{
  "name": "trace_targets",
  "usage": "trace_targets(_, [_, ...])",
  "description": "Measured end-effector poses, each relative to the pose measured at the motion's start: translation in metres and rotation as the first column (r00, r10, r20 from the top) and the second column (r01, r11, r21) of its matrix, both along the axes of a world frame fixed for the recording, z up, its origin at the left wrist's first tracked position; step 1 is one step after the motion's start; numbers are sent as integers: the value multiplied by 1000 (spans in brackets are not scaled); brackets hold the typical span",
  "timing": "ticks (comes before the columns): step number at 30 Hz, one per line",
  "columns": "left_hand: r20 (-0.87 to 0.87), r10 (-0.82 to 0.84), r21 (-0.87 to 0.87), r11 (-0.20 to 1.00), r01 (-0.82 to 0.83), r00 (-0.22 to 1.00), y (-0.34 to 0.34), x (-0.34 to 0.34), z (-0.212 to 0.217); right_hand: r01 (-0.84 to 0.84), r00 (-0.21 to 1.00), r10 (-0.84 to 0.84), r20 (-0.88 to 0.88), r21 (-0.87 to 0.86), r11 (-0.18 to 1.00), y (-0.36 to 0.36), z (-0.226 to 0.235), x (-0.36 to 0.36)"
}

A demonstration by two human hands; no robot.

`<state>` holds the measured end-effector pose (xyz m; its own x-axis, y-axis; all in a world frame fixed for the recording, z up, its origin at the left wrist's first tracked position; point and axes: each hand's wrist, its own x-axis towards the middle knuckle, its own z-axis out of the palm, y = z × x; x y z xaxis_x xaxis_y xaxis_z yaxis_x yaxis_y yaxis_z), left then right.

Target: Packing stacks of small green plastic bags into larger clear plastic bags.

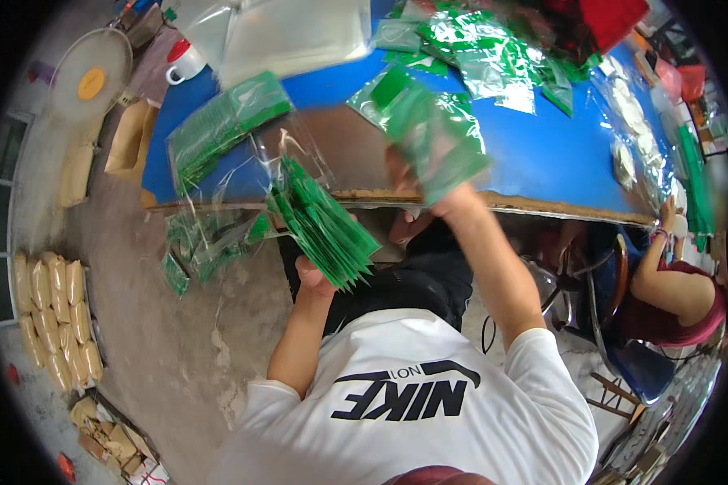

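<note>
My left hand (314, 276) grips a fanned stack of thin green cards (323, 222) just off the table's near edge. Its fingers are mostly hidden behind the stack. Over the edge, farther right, my right hand (449, 198) is blurred by motion and holds a green packet in clear plastic (449, 153). The packet covers part of its fingers. Left of centre on the table lies a thick pile of bagged green packets (230, 121). Clear plastic with more green pieces (210, 246) hangs over the edge beside my left hand.
On the blue table (534, 153) lie a heap of green packets (493, 48), clear plastic sleeves (299, 36) and bagged white discs (627, 109). A white mug with a red top (184, 63) stands at the far left. Another person's arm (663, 275) is at the right.
</note>
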<state>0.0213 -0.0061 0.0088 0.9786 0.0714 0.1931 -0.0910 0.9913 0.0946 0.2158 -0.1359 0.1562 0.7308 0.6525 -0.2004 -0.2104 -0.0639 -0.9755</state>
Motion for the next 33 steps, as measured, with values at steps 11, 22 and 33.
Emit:
trace_targets(11, [-452, 300, 265, 944, -194, 840, -3, -14, -1, 174, 388, 92, 917, -171, 970, 46, -71, 9])
trace_targets(22, [-536, 384, 466, 877, -116, 752, -21, -14, 15, -328, 525, 350, 776, -194, 924, -25, -83, 6])
trace_targets(33, [-498, 40, 143, 989, 36, 867, -21, -18, -24, -59, 235, 336, 912, -331, 942, -102, -87, 17])
